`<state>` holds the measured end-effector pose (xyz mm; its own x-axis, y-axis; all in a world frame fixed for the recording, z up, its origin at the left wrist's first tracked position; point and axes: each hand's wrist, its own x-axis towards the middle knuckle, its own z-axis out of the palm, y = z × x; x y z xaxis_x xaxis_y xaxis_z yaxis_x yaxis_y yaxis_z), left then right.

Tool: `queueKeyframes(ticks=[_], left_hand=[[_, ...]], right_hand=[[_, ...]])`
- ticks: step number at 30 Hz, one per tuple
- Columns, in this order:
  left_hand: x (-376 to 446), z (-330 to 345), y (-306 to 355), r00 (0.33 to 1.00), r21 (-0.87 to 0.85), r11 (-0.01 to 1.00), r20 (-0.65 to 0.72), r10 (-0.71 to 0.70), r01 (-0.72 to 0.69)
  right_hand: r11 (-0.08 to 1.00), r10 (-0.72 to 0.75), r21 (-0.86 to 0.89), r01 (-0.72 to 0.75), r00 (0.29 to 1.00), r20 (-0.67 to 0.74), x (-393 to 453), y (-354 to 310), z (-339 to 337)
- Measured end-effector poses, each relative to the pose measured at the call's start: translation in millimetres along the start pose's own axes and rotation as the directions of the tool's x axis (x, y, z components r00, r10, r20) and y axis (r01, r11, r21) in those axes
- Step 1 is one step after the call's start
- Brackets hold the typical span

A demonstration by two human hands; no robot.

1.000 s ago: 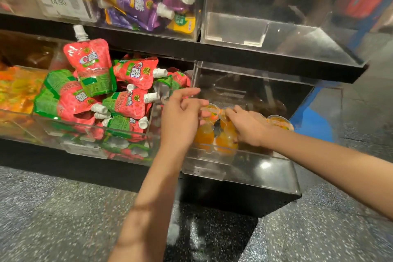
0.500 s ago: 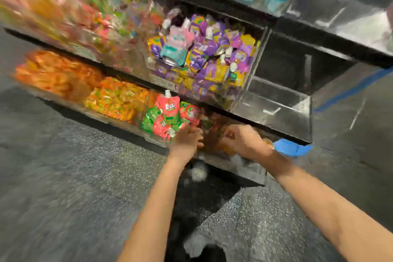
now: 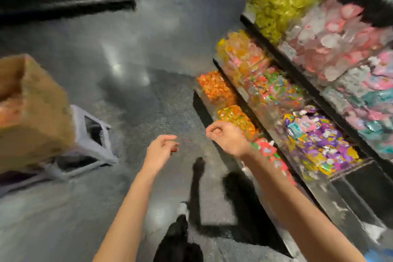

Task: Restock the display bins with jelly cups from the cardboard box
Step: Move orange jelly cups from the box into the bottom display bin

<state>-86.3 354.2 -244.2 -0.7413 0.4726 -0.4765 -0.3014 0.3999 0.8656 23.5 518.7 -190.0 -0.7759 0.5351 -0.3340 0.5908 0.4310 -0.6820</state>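
The view is blurred, so fine detail is soft throughout. A brown cardboard box [image 3: 36, 112] stands at the left edge, its top open and tilted toward the camera; inside it shows an orange-pink mass, too smeared to pick out single jelly cups. The box rests on a pale grey plastic stool [image 3: 93, 144] with cut-out sides, which sits on the speckled dark grey floor [image 3: 131, 53].

Both bare arms reach forward over the floor, between the box and the shelving. The left hand [image 3: 160, 151] hangs with its fingers loosely curled and nothing visible in them. The right hand [image 3: 225, 134] is raised a little higher, fingers bent inward toward the thumb; nothing shows in it either, though the blur makes that hard to confirm. The 2 hands are apart, touching neither each other nor any object.

Along the right runs a tiered black display shelf with clear plastic display bins [image 3: 331, 178]. The lower tiers hold orange packets [image 3: 214, 87], orange-and-green packets [image 3: 236, 117], red-and-green spouted pouches [image 3: 265, 151] just beside the right forearm, and purple-and-yellow pouches [image 3: 321, 142]. Higher tiers hold yellow-green wrapped sweets [image 3: 278, 4] and pink-and-white packets [image 3: 331, 34]. A dark shoe [image 3: 178, 240] shows at the bottom edge.
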Motion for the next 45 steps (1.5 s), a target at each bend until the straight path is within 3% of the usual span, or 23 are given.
queueKeyframes(ticks=[4, 7, 16, 28, 34, 38, 41, 45], left_hand=[[-24, -113, -10, 0.962, -0.06, 0.997, -0.271, 0.029, -0.047], [-33, -194, -25, 0.912, -0.157, 0.987, -0.41, -0.029, -0.039], [-26, -428, -66, 0.747, -0.317, 0.946, -0.646, -0.158, -0.074], [39, -628, -108, 0.67, -0.253, 0.966, -0.708, -0.222, 0.053], [102, -718, -131, 0.55, -0.214, 0.971, -0.8, -0.239, 0.111], [137, -765, -155, 0.54, -0.199, 0.956, -0.792, -0.285, 0.214], [158, -791, -164, 0.549, -0.188, 0.942, -0.774, -0.315, 0.276], [183, -818, -177, 0.637, 0.06, 0.902, -0.728, -0.254, 0.428]], right_hand=[[0.975, -0.199, -0.073, 0.21, 0.971, 0.136, 19, -102, 59], [0.937, -0.302, -0.102, 0.335, 0.921, 0.247, 32, -173, 107], [0.828, -0.452, -0.132, 0.544, 0.789, 0.417, 83, -360, 270], [0.722, -0.41, -0.221, 0.656, 0.663, 0.626, 176, -515, 458], [0.713, -0.329, -0.232, 0.661, 0.608, 0.723, 247, -566, 570], [0.72, -0.297, -0.215, 0.659, 0.573, 0.764, 284, -586, 640], [0.808, -0.222, -0.194, 0.557, 0.591, 0.775, 302, -598, 685], [0.669, -0.246, -0.303, 0.679, 0.587, 0.771, 330, -606, 752]])
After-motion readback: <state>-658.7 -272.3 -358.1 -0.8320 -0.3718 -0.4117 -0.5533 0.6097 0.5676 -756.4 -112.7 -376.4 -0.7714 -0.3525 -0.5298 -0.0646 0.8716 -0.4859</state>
